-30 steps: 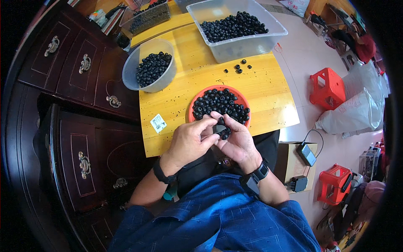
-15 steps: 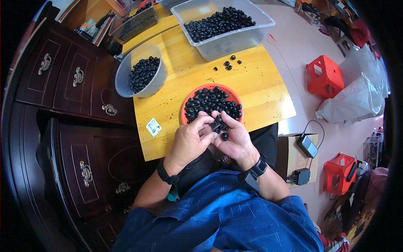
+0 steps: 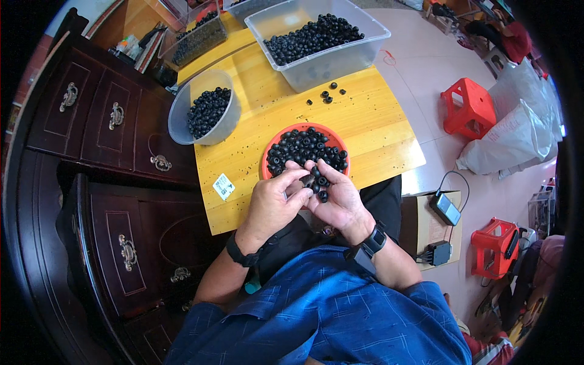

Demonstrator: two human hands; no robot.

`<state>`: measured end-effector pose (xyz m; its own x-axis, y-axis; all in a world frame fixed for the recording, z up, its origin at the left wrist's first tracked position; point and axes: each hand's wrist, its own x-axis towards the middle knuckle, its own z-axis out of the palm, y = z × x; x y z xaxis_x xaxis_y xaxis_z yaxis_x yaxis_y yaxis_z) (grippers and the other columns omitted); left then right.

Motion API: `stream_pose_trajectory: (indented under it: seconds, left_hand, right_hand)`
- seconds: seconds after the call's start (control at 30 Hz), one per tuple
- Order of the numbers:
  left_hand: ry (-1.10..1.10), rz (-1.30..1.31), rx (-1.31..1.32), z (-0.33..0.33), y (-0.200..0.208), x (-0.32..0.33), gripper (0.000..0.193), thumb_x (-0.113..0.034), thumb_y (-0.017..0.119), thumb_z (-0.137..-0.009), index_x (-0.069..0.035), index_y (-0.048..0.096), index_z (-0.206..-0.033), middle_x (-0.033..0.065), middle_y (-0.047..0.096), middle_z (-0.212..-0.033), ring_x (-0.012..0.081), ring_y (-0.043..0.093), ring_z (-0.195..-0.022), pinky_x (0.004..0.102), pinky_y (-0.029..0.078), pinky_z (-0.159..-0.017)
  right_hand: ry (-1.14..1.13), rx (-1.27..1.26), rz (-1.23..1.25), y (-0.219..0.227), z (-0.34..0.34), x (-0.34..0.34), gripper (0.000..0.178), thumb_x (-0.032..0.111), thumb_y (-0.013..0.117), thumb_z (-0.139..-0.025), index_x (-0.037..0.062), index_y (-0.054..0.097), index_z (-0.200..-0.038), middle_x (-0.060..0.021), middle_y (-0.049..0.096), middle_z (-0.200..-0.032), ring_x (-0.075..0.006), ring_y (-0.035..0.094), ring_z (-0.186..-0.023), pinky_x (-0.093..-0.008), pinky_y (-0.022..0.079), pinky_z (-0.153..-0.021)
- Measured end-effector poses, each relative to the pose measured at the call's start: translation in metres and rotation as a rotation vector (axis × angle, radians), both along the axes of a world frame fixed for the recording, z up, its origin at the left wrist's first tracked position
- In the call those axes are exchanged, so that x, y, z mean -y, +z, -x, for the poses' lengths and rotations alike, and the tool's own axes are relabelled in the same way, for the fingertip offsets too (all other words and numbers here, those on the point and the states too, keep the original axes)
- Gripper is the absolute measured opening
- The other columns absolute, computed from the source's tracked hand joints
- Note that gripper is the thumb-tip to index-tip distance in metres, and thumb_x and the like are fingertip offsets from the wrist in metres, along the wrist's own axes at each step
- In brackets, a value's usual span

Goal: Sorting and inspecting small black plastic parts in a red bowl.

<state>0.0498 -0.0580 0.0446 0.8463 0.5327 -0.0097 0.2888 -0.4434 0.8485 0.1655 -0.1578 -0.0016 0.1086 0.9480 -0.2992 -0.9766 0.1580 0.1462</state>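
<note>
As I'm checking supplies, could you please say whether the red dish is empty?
The red dish isn't empty: black beads cover most of its visible inside.

Black wristbands (image 3: 242, 254) accompany a pale-lined blue shirt (image 3: 340, 304).

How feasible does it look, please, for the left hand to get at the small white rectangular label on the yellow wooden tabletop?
Probably yes: the small white rectangular label lies to the left of the left hand with nothing standing between, though that hand's grip seems occupied by a small dark piece.
</note>
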Motion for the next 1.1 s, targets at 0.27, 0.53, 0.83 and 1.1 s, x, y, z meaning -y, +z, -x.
stream_pose_trajectory:
  seconds: [0.27,0.53,0.83,1.1]
  left_hand:
    - [-0.022,0.077,0.147,0.007,-0.017,-0.004,0.026,-0.002,0.071,-0.085,-0.002,0.068,-0.111,0.0051,0.071,-0.079,0.0083,0.066,-0.071,0.0264,0.053,-0.065]
    - [-0.093,0.122,0.104,0.011,0.023,-0.009,0.024,-0.003,0.070,-0.088,0.000,0.068,-0.111,0.0051,0.072,-0.080,0.0083,0.069,-0.076,0.0255,0.054,-0.068]
    - [-0.154,0.180,0.119,0.019,0.008,-0.017,0.025,-0.007,0.071,-0.090,0.000,0.070,-0.114,-0.0041,0.064,-0.078,0.0019,0.053,-0.069,0.0192,0.044,-0.063]
    - [-0.078,0.456,0.297,0.019,0.003,-0.015,0.013,-0.007,0.068,-0.093,0.004,0.068,-0.099,0.0016,0.070,-0.094,0.0016,0.052,-0.075,0.0196,0.045,-0.066]
  right_hand:
    - [0.032,-0.037,-0.008,-0.004,-0.002,0.002,0.030,0.031,0.047,-0.105,0.0043,0.061,-0.106,-0.0192,0.064,-0.123,-0.0301,0.063,-0.108,-0.0458,0.052,-0.097]
    - [0.103,0.467,0.049,0.001,0.001,0.017,0.025,0.030,0.055,-0.102,0.0066,0.061,-0.106,-0.0016,0.059,-0.088,-0.0067,0.052,-0.066,-0.0174,0.041,-0.047]
    - [0.184,0.468,-0.102,0.006,0.004,0.018,0.021,0.025,0.059,-0.101,0.0064,0.060,-0.109,0.0018,0.058,-0.093,-0.0005,0.046,-0.063,-0.0125,0.036,-0.048]
    - [0.154,0.366,-0.093,-0.006,0.014,0.017,0.017,0.024,0.060,-0.100,0.0101,0.060,-0.109,0.0033,0.059,-0.093,-0.0012,0.044,-0.063,-0.0153,0.036,-0.049]
